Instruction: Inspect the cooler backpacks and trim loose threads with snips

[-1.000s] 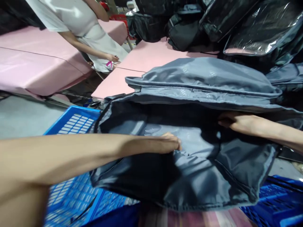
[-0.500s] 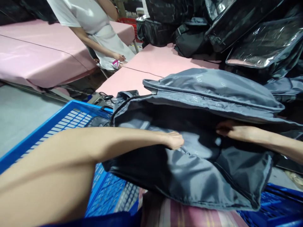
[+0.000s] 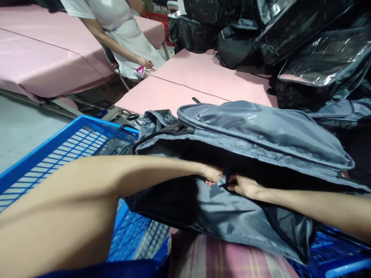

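Note:
A grey-blue and black bag lies wide open in front of me, its grey lining turned up toward me and its flap standing at the far side. Inside the opening, my left hand is closed in a pinch on the lining. Just to its right is my right hand, fingers closed around a small dark pointed tool whose tip points at the left fingers. Most of that tool is hidden in the hand, so its exact kind cannot be made out.
A blue plastic crate stands at left, another blue crate at lower right. Beyond the bag is a pink-covered table with dark bags piled on it. A person in white stands by a second pink table.
My right hand has moved left, from deeper in the bag to beside my left hand. The bag's flap has sagged lower toward me. My left hand stays nearly in place.

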The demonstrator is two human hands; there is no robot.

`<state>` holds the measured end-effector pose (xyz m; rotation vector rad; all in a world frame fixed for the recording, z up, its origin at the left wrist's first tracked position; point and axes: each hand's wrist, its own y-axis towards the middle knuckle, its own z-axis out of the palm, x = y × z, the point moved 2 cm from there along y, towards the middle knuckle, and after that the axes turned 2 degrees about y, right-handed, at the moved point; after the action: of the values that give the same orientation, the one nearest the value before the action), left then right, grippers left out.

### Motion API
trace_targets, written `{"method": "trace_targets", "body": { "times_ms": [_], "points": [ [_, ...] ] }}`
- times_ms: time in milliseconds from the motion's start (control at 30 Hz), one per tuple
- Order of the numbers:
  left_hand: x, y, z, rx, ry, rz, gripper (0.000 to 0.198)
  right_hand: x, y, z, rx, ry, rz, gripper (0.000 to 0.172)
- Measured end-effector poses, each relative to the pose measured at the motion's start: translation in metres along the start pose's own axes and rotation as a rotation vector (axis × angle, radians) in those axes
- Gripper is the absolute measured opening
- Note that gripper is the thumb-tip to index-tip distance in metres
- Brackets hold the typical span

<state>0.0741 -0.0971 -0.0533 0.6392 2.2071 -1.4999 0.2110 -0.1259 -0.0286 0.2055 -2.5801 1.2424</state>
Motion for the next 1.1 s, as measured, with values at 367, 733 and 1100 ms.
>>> {"method": "trace_targets", "body": {
  "times_ms": [367,733,1100],
  "points": [
    [-0.005,-0.006,-0.003,-0.044,0.004,0.05,0.018,-0.001,0.009,0.003,-0.057,-0.093,-0.142,0.03],
    [-0.004,-0.006,-0.003,-0.047,0.021,0.038,0.019,-0.001,0.017,0.006,-0.048,-0.086,-0.23,0.027],
    [0.0,-0.006,-0.008,-0.07,-0.006,0.035,0.02,0.006,0.007,-0.003,-0.018,-0.046,-0.227,0.029]
  ]
}}
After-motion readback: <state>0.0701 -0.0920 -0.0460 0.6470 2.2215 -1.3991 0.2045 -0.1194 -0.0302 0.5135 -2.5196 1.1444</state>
